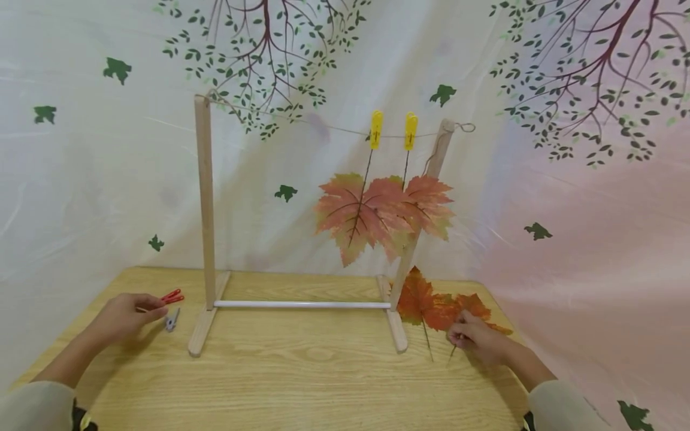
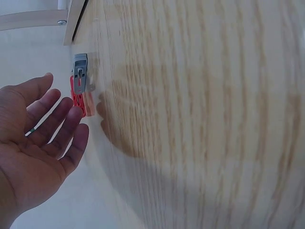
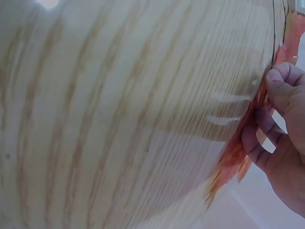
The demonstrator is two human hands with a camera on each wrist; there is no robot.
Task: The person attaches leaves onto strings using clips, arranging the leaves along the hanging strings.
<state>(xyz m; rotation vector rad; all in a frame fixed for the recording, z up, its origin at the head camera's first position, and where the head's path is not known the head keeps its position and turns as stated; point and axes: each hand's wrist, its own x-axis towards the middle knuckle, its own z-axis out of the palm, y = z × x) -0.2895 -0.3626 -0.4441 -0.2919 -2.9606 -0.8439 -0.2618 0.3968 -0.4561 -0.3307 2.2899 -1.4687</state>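
On the left of the table, my left hand (image 1: 129, 314) reaches with loosely bent fingers beside a red clothespin (image 1: 172, 296). A grey clothespin (image 1: 171, 321) lies nearer to me. In the left wrist view the palm and spread fingers of that hand (image 2: 43, 129) show, with nothing in the grasp and the fingertips right at the red clothespin (image 2: 77, 98). At the right, my right hand (image 1: 477, 338) pinches the stem of an orange artificial maple leaf (image 1: 474, 306) between thumb and forefinger. Another orange maple leaf (image 1: 415, 297) lies beside it, stem toward me.
Between the hands stands a wooden frame (image 1: 205, 203) with a white crossbar (image 1: 302, 304) and a string (image 1: 302, 121) across its top. Two yellow clothespins (image 1: 375, 130) on the string hold reddish maple leaves (image 1: 358, 209) by their stems. Behind hangs a printed cloth (image 1: 108, 179).
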